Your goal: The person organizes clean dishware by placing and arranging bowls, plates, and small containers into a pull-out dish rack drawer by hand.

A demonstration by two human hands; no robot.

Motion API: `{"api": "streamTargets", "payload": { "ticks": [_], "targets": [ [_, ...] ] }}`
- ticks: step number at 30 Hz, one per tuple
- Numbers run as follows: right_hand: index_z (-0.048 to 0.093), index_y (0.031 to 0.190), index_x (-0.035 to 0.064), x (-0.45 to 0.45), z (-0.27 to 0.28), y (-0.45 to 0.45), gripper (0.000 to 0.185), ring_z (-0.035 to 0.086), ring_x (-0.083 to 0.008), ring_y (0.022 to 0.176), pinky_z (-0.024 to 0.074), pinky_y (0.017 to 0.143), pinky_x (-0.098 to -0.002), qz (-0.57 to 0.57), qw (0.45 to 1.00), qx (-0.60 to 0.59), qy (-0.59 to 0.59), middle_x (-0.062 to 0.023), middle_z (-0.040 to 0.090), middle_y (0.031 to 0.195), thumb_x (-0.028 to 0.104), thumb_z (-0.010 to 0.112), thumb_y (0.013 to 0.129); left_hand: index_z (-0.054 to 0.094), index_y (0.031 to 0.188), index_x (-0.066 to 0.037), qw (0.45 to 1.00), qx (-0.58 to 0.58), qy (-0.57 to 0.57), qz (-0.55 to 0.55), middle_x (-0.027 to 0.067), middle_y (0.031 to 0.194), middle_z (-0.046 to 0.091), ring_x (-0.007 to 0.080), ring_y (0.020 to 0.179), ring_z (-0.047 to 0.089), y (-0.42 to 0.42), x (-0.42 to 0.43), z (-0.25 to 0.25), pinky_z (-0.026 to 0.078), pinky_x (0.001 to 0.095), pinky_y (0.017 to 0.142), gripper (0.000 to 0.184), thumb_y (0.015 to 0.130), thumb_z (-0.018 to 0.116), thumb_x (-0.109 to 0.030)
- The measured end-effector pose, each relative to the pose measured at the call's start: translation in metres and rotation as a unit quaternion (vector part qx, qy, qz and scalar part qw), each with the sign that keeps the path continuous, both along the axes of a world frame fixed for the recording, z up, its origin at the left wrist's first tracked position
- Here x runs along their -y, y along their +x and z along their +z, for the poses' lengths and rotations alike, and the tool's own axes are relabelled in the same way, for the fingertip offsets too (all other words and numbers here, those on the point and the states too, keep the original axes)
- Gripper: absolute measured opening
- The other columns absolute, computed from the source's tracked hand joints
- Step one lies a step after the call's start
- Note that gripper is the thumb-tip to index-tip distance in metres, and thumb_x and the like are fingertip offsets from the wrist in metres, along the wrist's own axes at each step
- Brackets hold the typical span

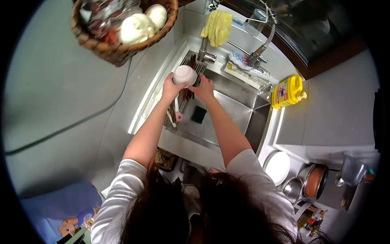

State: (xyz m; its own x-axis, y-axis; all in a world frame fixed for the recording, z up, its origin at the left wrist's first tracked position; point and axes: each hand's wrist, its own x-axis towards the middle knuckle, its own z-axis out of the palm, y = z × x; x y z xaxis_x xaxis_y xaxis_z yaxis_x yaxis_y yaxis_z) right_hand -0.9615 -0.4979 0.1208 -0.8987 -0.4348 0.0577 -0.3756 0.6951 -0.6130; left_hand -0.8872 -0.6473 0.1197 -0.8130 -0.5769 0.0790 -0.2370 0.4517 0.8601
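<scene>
A small white bowl, its base turned up toward the camera, is held between my two hands above the rack at the sink's left side. My left hand grips its left edge, and my right hand has its fingers at the lower right edge. Beneath the bowl, chopsticks lie on the metal rack. White-handled utensils and a small pink item rest nearer to me on the rack. A dark green scouring pad lies in the steel sink.
A wicker basket hangs at the upper left. Beyond the sink are a faucet, a yellow cloth and a flexible spout. A yellow bottle stands right, with a white plate and pots below.
</scene>
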Motion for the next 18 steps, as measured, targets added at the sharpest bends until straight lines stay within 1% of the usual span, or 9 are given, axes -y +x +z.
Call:
{"api": "streamTargets", "payload": {
  "ticks": [1, 4, 5, 8, 11, 14, 17, 18],
  "targets": [
    [0.039, 0.129, 0.0034, 0.005, -0.001, -0.003, 0.090, 0.044, -0.0401, 0.110, 0.0368, 0.092, -0.0467, 0.000, 1.000, -0.012, 0.023, -0.0186, 0.054, 0.116, 0.044, 0.076, 0.058, 0.037, 0.124, 0.014, 1.000, -0.009, -0.004, -0.002, 0.0279, 0.120, 0.049, 0.0325, 0.114, 0.049, -0.005, 0.001, -0.004, 0.039, 0.0353, 0.095, 0.092, 0.058, 0.080, -0.033],
    [0.040, 0.129, 0.0054, 0.013, -0.005, -0.009, 0.095, 0.041, -0.0390, 0.113, 0.0323, 0.096, -0.0472, 0.018, 0.999, 0.030, 0.012, -0.0192, 0.052, 0.119, 0.054, 0.074, 0.055, 0.038, 0.123, 0.014, 0.998, -0.008, 0.058, -0.013, 0.0263, 0.118, 0.051, 0.0311, 0.111, 0.051, -0.018, 0.001, -0.006, 0.041, 0.0341, 0.093, 0.090, 0.058, 0.080, -0.032],
    [0.041, 0.128, 0.0067, 0.016, -0.009, -0.011, 0.092, 0.041, -0.0407, 0.111, 0.0316, 0.095, -0.0485, 0.016, 0.999, 0.043, -0.011, -0.0178, 0.051, 0.118, 0.049, 0.076, 0.054, 0.040, 0.122, 0.012, 0.996, -0.015, 0.084, -0.020, 0.0241, 0.114, 0.055, 0.0297, 0.106, 0.055, -0.019, 0.001, -0.005, 0.043, 0.0336, 0.090, 0.087, 0.058, 0.080, -0.031],
    [0.043, 0.126, 0.0057, 0.026, -0.018, -0.012, 0.088, 0.041, -0.0393, 0.111, 0.0317, 0.095, -0.0473, -0.018, 0.999, 0.022, -0.037, -0.0176, 0.051, 0.117, 0.043, 0.076, 0.054, 0.043, 0.121, 0.010, 0.999, 0.013, 0.043, 0.021, 0.0232, 0.109, 0.058, 0.0301, 0.103, 0.057, -0.022, -0.008, 0.002, 0.044, 0.0346, 0.088, 0.083, 0.058, 0.080, -0.030],
    [0.041, 0.126, 0.0046, 0.028, -0.019, -0.013, 0.083, 0.042, -0.0369, 0.110, 0.0325, 0.095, -0.0473, -0.023, 0.997, 0.007, -0.074, -0.0173, 0.049, 0.117, 0.040, 0.074, 0.059, 0.046, 0.118, 0.007, 0.999, 0.016, 0.021, 0.043, 0.0246, 0.108, 0.057, 0.0345, 0.100, 0.057, -0.021, -0.016, 0.020, 0.045, 0.0365, 0.086, 0.076, 0.058, 0.078, -0.027],
    [0.041, 0.125, 0.0045, 0.030, -0.015, -0.012, 0.080, 0.042, -0.0360, 0.109, 0.0329, 0.095, -0.0459, -0.020, 0.991, -0.029, -0.130, -0.0169, 0.050, 0.114, 0.038, 0.074, 0.060, 0.046, 0.118, 0.008, 0.996, -0.040, -0.039, 0.068, 0.0258, 0.111, 0.055, 0.0351, 0.102, 0.055, -0.022, -0.014, 0.014, 0.045, 0.0373, 0.086, 0.077, 0.057, 0.078, -0.027],
    [0.038, 0.126, 0.0031, 0.025, 0.012, -0.004, 0.080, 0.043, -0.0353, 0.108, 0.0341, 0.095, -0.0430, 0.018, 0.979, -0.020, -0.200, -0.0177, 0.047, 0.115, 0.030, 0.075, 0.060, 0.044, 0.120, 0.008, 0.991, -0.079, -0.069, 0.077, 0.0258, 0.114, 0.053, 0.0352, 0.104, 0.054, -0.011, -0.019, 0.041, 0.045, 0.0368, 0.086, 0.080, 0.057, 0.079, -0.025],
    [0.037, 0.127, 0.0023, 0.022, 0.025, 0.001, 0.081, 0.043, -0.0350, 0.109, 0.0346, 0.095, -0.0424, 0.023, 0.970, 0.000, -0.242, -0.0183, 0.046, 0.116, 0.027, 0.076, 0.060, 0.043, 0.121, 0.008, 0.993, -0.082, -0.046, 0.077, 0.0235, 0.114, 0.053, 0.0330, 0.105, 0.054, -0.006, -0.023, 0.048, 0.046, 0.0362, 0.085, 0.079, 0.058, 0.080, -0.025]
  ]
}}
